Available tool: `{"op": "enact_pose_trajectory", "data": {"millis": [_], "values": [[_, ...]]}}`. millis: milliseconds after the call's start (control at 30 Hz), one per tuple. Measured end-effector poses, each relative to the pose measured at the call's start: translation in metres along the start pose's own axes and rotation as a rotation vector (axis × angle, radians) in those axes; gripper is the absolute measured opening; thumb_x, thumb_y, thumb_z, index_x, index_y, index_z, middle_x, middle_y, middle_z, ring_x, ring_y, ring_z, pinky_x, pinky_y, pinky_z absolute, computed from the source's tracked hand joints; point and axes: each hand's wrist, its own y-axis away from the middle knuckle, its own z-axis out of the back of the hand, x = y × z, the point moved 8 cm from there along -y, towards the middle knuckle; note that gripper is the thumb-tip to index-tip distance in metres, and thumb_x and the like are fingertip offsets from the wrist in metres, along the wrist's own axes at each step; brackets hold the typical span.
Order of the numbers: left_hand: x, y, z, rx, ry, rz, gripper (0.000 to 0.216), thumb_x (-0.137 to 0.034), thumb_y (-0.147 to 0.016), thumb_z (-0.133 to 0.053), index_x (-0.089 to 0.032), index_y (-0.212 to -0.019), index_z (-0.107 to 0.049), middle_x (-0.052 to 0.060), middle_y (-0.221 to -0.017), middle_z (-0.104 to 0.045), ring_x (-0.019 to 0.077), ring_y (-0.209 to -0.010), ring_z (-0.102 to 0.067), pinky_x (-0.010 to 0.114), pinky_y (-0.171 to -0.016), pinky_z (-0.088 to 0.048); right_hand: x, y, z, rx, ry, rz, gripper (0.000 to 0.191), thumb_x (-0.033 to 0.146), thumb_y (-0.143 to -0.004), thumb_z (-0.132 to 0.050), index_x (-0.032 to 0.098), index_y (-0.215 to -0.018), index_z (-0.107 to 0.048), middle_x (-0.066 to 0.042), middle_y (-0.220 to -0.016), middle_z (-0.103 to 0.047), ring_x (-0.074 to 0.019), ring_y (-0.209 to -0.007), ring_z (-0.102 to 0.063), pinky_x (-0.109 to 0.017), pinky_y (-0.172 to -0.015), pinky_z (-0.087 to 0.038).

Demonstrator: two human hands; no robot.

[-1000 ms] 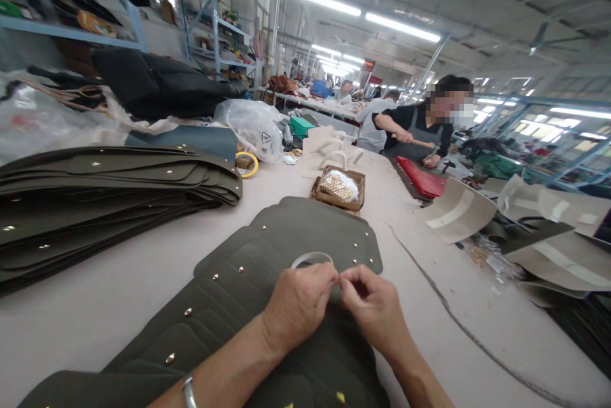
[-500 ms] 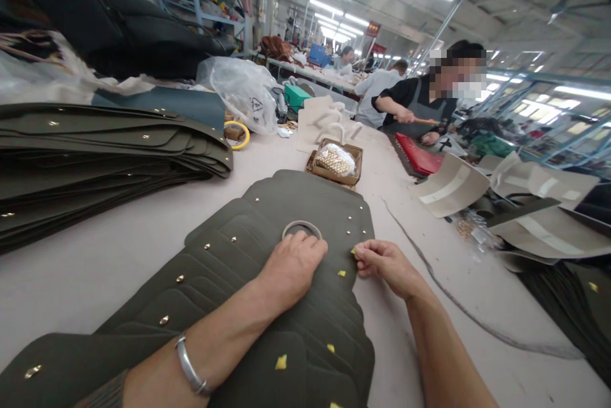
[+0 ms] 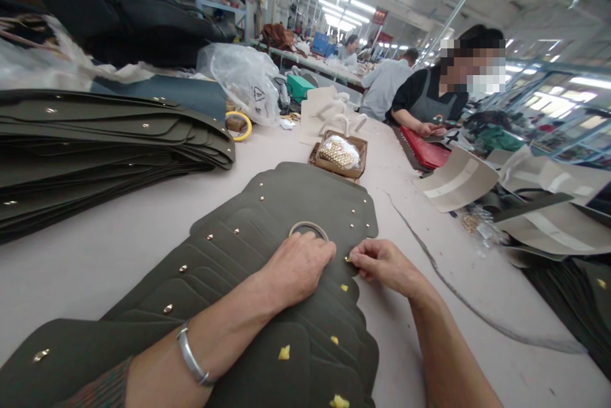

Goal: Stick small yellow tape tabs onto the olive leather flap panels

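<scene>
A fanned stack of dark olive leather-like panels (image 3: pixel 286 198) lies before me, with gold studs along the left side and yellow tape bits (image 3: pixel 284 352) on the right. My left hand (image 3: pixel 303 265) lies on the stack, fingers curled over the near side of a tan ring (image 3: pixel 309 226), which looks like a roll of tape; the hand hides part of it. At the stack's right edge, my right hand (image 3: pixel 382 265) pinches a small yellow tape bit (image 3: pixel 350 259) between thumb and forefinger. Right beside those fingertips shows a gold stud (image 3: pixel 346 258).
Behind the stack stands an open box (image 3: pixel 356 172) of gold studs. More olive panels (image 3: pixel 114 140) are piled left, near a yellow tape roll (image 3: pixel 238 126) and a plastic bag (image 3: pixel 248 83). Beige curved pieces (image 3: pixel 461 179) lie right. A co-worker (image 3: pixel 429 102) leans over red material (image 3: pixel 424 147).
A gold stud now shows at the right edge where a yellow bit was before; my right fingers hold yellow tape there. My left hand stays on the ring. The co-worker's raised hand has come down.
</scene>
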Motion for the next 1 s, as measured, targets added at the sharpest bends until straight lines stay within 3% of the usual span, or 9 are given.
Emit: {"op": "enact_pose_trajectory", "data": {"millis": [333, 500, 567, 667, 833, 1000], "values": [[0.003, 0.0, 0.0, -0.034, 0.024, 0.01, 0.012, -0.013, -0.089, -0.045, -0.019, -0.089, -0.055, 0.004, -0.086, -0.063, 0.0211, -0.083, -0.055, 0.032, -0.073, -0.044, 0.028, 0.004, -0.006, -0.153, 0.44, 0.195, 0.013, 0.024, -0.078, -0.055, 0.018, -0.072, -0.065, 0.0, -0.063, -0.066, -0.0127, -0.057, -0.06, -0.023, -0.053, -0.043], [0.004, 0.001, -0.001, -0.041, 0.047, 0.022, 0.011, -0.014, -0.089, -0.046, -0.02, -0.091, -0.055, 0.004, -0.088, -0.063, 0.0201, -0.086, -0.055, 0.031, -0.075, -0.045, 0.011, 0.006, -0.001, -0.199, 0.208, 0.072, 0.028, 0.031, -0.08, -0.058, 0.019, -0.105, -0.057, 0.004, -0.057, -0.062, -0.0131, -0.046, -0.059, -0.023, -0.045, -0.043], [0.005, 0.001, 0.0, -0.043, 0.055, 0.017, 0.011, -0.014, -0.089, -0.046, -0.02, -0.091, -0.055, 0.004, -0.089, -0.063, 0.0201, -0.086, -0.056, 0.031, -0.074, -0.045, 0.001, 0.01, 0.0, -0.2, 0.112, 0.043, 0.024, 0.037, -0.082, -0.057, 0.018, -0.096, -0.059, 0.003, -0.058, -0.062, -0.0136, -0.048, -0.059, -0.023, -0.045, -0.044], [0.004, 0.001, 0.001, -0.049, 0.061, 0.007, 0.011, -0.014, -0.089, -0.046, -0.02, -0.09, -0.055, 0.004, -0.088, -0.064, 0.0205, -0.085, -0.056, 0.032, -0.074, -0.045, 0.002, 0.022, -0.001, -0.242, 0.204, 0.13, 0.022, 0.038, -0.083, -0.056, 0.018, -0.081, -0.065, -0.002, -0.063, -0.067, -0.0153, -0.057, -0.062, -0.026, -0.054, -0.048], [0.005, 0.001, 0.004, -0.086, 0.097, -0.001, 0.013, -0.013, -0.089, -0.044, -0.019, -0.091, -0.055, 0.004, -0.089, -0.063, 0.0197, -0.086, -0.057, 0.032, -0.079, -0.046, 0.023, 0.038, -0.006, -0.45, 0.466, 0.348, 0.019, 0.031, -0.085, -0.055, 0.021, -0.081, -0.07, -0.005, -0.08, -0.072, -0.0192, -0.073, -0.066, -0.031, -0.069, -0.049], [0.003, 0.002, 0.008, -0.157, 0.185, -0.035, 0.015, -0.012, -0.089, -0.043, -0.019, -0.094, -0.054, 0.003, -0.09, -0.062, 0.0176, -0.086, -0.058, 0.03, -0.08, -0.047, 0.035, 0.035, -0.018, -0.441, 0.623, 0.438, 0.021, 0.028, -0.09, -0.048, 0.022, -0.08, -0.065, -0.003, -0.073, -0.066, -0.016, -0.067, -0.062, -0.027, -0.064, -0.045]]}}
